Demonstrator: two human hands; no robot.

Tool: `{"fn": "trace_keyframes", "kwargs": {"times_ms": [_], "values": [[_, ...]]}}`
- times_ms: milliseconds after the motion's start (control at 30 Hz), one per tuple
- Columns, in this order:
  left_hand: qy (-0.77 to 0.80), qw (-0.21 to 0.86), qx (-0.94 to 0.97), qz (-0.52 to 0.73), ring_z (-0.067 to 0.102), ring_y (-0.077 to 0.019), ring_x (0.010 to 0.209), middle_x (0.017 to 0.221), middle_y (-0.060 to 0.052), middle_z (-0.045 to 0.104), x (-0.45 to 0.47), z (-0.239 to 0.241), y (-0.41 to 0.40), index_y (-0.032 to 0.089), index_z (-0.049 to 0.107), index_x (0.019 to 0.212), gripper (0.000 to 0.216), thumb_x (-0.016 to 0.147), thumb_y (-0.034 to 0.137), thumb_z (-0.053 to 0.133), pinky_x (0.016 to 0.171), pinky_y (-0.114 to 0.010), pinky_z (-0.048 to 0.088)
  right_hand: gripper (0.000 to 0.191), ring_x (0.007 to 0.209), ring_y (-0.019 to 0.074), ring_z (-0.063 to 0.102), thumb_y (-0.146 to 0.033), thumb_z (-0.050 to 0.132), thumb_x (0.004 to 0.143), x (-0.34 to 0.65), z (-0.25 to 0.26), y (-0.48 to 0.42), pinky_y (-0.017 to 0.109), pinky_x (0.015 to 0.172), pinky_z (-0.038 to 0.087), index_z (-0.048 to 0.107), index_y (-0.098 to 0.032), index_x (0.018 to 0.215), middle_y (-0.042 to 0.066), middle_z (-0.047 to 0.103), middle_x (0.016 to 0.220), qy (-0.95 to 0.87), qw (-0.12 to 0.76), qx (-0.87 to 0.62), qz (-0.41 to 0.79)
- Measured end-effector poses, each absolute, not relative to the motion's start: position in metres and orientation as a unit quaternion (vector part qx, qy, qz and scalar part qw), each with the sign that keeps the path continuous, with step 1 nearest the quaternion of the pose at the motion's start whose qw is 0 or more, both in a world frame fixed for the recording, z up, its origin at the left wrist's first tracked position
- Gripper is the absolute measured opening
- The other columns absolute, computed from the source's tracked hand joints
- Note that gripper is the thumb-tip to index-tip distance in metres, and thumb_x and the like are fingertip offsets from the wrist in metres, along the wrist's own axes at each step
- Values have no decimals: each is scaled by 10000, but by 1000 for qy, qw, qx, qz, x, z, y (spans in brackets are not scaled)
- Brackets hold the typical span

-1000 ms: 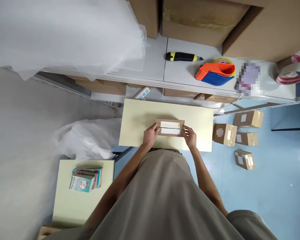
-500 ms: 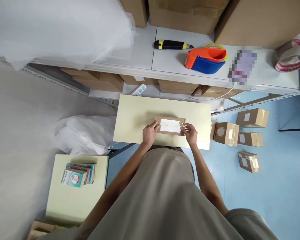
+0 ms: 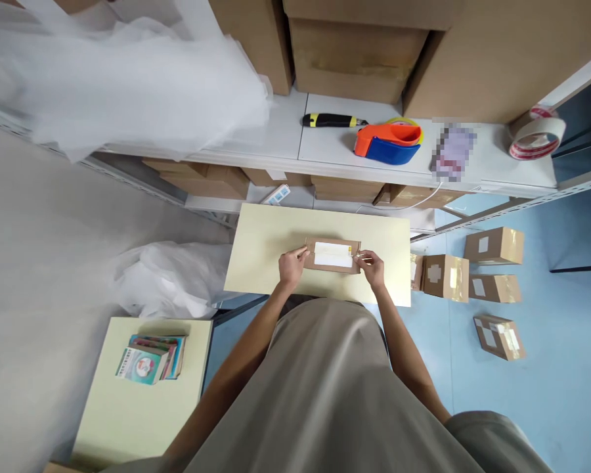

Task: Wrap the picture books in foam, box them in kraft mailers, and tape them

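A small brown cardboard box (image 3: 335,269) lies on the pale yellow table (image 3: 261,243) in front of me. On its top is a white label (image 3: 331,257) with a small yellow mark at the right. A thin, shiny strip of clear tape seems to run lengthwise over the label. At the box's left end, my left hand (image 3: 290,268) is closed, its fingertips pinched at the tape's end. My right hand (image 3: 373,269) pinches the shiny tape end at the right side. The fingers partly hide both ends of the strip.
On the shelf ahead lie a utility knife (image 3: 332,120), an orange and blue tape dispenser (image 3: 389,146), a blurred phone (image 3: 454,152) and a tape roll (image 3: 536,138). White plastic sheeting (image 3: 152,85) hangs over its left. Books (image 3: 145,364) sit on a side table; taped boxes (image 3: 446,276) stand on the floor right.
The camera view has tilted, so the shelf and table appear lower. Both hands stay at the box ends; the right fingers now sit closer against the box's right edge.
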State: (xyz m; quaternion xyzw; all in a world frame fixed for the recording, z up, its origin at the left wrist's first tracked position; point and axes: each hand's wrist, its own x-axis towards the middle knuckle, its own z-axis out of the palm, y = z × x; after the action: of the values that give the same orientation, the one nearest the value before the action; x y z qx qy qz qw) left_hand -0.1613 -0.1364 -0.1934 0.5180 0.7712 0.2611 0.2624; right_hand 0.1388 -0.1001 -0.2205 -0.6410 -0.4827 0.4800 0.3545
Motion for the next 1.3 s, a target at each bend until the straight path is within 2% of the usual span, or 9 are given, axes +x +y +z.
{"fn": "trace_keyframes", "kwargs": {"times_ms": [200,333,400,533,600,733,900,1100,1300], "values": [[775,278,507,256,833,-283,987,1164,-86,862,-161,-188,-139,282,870,1189,217,1030,305,725,964,-434,654,527,952,255,742,-701,741,813,132,-221,-110,427,858,649,728,-210,1003,126,802,1108,-497,382,-631,456],[776,286,495,265,818,-248,859,941,-59,862,-164,-182,-138,265,852,1148,189,1005,301,734,896,-389,655,568,891,252,743,-753,697,853,132,-212,-110,421,794,660,716,-212,1026,127,784,1121,-527,367,-627,442],[764,291,501,284,812,-228,838,922,-45,850,-167,-180,-136,257,836,1107,164,981,275,731,869,-367,661,570,886,259,748,-770,676,877,133,-202,-106,423,777,665,723,-217,1006,118,763,1099,-561,349,-614,433],[722,239,553,340,793,-269,1151,1191,-108,827,-166,-164,-115,233,802,968,73,947,252,735,1029,-433,646,476,1078,314,740,-690,625,993,133,-158,-79,490,957,641,764,-237,1041,133,728,1120,-665,344,-573,333],[690,220,583,369,773,-275,1208,1209,-115,817,-159,-143,-94,234,791,969,82,969,246,711,1096,-464,618,425,1164,331,713,-625,607,1041,132,-122,-54,526,1073,590,753,-240,1144,148,726,1179,-705,366,-549,260],[606,197,626,450,770,-253,1185,1241,-100,813,-132,-78,-40,244,786,1070,142,1044,266,648,1103,-452,606,428,1287,357,638,-540,581,1081,126,-43,14,531,1128,525,684,-213,1336,183,693,1330,-761,389,-505,119],[520,160,664,513,754,-234,1213,1250,-90,809,-97,8,13,235,787,1134,179,1078,257,618,1120,-427,590,537,1385,395,553,-461,572,1075,115,14,96,531,1164,442,550,-135,1501,250,602,1512,-801,305,-514,1],[495,137,673,532,754,-225,1202,1234,-86,815,-79,42,23,230,791,1125,201,1059,179,608,1117,-411,583,514,1282,431,618,-317,722,984,101,22,142,546,1164,401,570,-22,1377,318,708,1337,-800,135,-584,-19],[511,198,639,540,778,-231,1128,1195,-85,824,-79,9,-15,222,779,1147,195,1052,201,610,1058,-402,610,419,1188,400,688,-334,718,1013,106,17,117,527,1125,461,567,-83,1312,285,753,1213,-787,190,-586,29]]}}
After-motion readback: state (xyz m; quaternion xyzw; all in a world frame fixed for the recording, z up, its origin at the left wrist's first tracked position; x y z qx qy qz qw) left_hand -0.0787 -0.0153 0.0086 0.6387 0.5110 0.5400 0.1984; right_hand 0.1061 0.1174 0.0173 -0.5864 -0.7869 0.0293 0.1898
